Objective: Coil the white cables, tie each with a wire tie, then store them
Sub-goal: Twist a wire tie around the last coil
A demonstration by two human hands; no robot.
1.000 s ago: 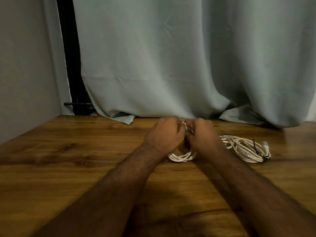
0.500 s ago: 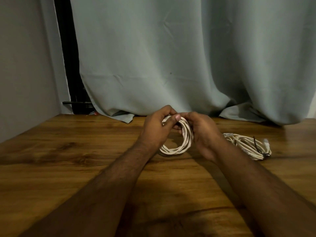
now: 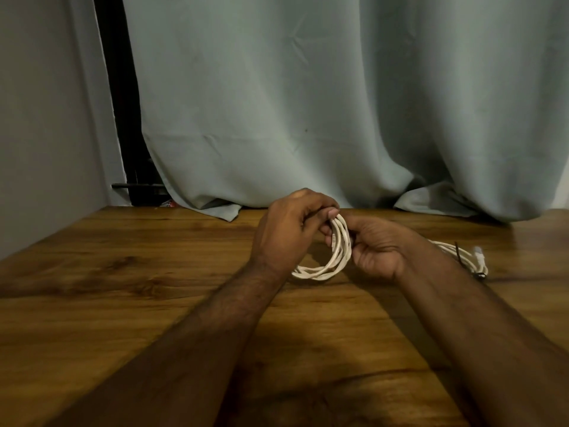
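Near the glossy wooden tabletop's [image 3: 123,303] far edge, left hand [image 3: 286,232] and right hand [image 3: 378,248] each grip the smooth round white cable coil [image 3: 335,254], seemingly tilted upright, lowest loops touching wood.

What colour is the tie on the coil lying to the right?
Black, on the white coil by the right forearm; head view.

Wooden bench [image 3: 129,303] with dark grain, pale grey-green curtain [image 3: 308,103] draped onto its far edge, plain grey wall [image 3: 40,118] along the left edge, dark gap [image 3: 118,112] between wall and curtain, dim light
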